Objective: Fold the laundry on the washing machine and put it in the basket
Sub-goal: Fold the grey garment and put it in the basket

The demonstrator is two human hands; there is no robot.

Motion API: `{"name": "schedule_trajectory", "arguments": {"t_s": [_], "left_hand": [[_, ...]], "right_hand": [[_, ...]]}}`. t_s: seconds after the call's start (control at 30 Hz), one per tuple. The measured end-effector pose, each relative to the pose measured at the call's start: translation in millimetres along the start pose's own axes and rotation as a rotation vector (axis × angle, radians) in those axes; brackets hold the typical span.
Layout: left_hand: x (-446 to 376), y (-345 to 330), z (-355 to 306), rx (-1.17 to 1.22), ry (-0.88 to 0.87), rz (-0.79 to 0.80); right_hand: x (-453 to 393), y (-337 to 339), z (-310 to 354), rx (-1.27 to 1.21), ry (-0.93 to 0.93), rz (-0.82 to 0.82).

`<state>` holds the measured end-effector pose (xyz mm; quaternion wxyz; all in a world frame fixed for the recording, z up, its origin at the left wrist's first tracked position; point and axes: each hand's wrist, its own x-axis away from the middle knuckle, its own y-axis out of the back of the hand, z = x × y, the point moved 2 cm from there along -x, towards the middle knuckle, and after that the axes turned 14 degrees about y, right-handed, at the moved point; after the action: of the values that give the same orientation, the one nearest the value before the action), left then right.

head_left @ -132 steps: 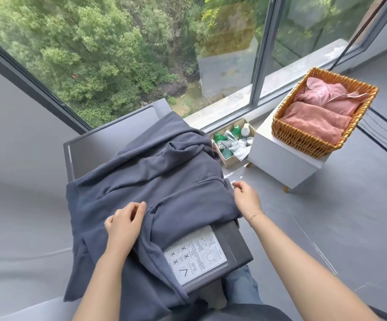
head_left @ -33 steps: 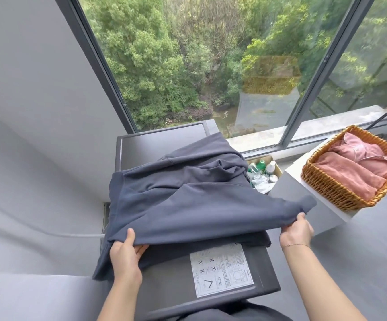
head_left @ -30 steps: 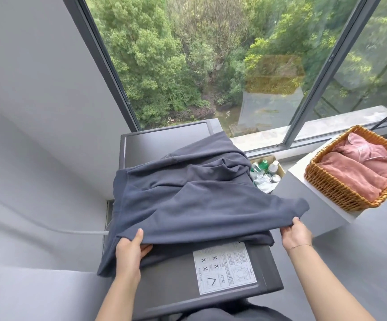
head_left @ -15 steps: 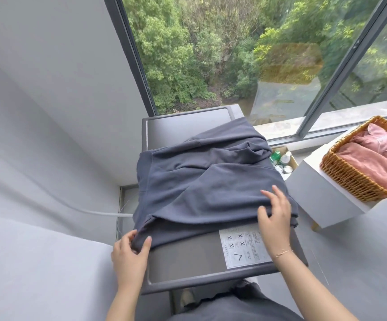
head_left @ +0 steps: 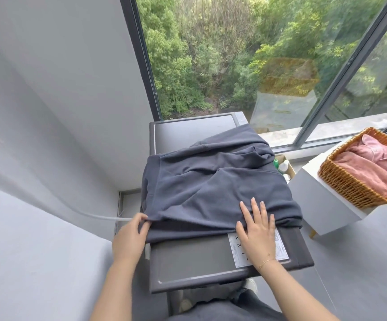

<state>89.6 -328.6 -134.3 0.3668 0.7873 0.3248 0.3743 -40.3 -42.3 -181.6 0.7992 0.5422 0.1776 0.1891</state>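
Observation:
A dark grey-blue garment (head_left: 211, 181) lies folded over on top of the dark grey washing machine (head_left: 192, 262). My left hand (head_left: 130, 235) pinches the garment's near left corner at the machine's left edge. My right hand (head_left: 256, 230) lies flat with fingers spread on the garment's near right edge, partly over the white label (head_left: 280, 249) on the lid. The woven wicker basket (head_left: 349, 184) stands to the right on a white stand (head_left: 326, 205), with folded pink clothes (head_left: 373, 165) inside.
A cardboard box of bottles (head_left: 284, 166) sits on the floor between the machine and the white stand. A large window (head_left: 234, 54) runs behind the machine. A grey wall and a white hose (head_left: 95, 215) are on the left. Grey floor lies to the right.
The lifted near half of the garment has been laid down over the far half. My right hand let go and now presses flat; my left hand shifted to the left corner.

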Motion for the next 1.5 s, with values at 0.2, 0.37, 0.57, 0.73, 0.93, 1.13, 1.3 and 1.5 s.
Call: {"name": "schedule_trajectory", "arguments": {"t_s": [0.2,0.37,0.57,0.73,0.93,1.13,1.3,1.5], "left_hand": [[7,3,-51,-0.156,-0.287,-0.216],[25,-53,-115,-0.171,-0.685,-0.071],[-5,-99,-75,-0.417,-0.577,-0.093],[-4,-97,-93,-0.232,-0.498,-0.163],[-51,-77,-197,0.156,-0.404,-0.126],[-111,-103,-290,-0.104,-0.335,0.163],[-132,-113,-298,-0.047,-0.233,0.056],[-164,-72,-327,0.523,-0.078,0.243]], "right_hand": [[-25,24,7,-0.119,0.053,-0.19],[-49,15,2,-0.127,0.217,-0.068],[-41,9,-19,-0.028,0.22,-0.059],[-61,27,-40,-0.28,0.189,-0.151],[-134,72,-94,-0.524,-0.181,-0.329],[-195,56,-121,-0.389,0.005,-0.158],[-219,59,-122,-0.33,0.016,-0.391],[-247,81,-123,-0.391,-0.005,-0.541]]}}
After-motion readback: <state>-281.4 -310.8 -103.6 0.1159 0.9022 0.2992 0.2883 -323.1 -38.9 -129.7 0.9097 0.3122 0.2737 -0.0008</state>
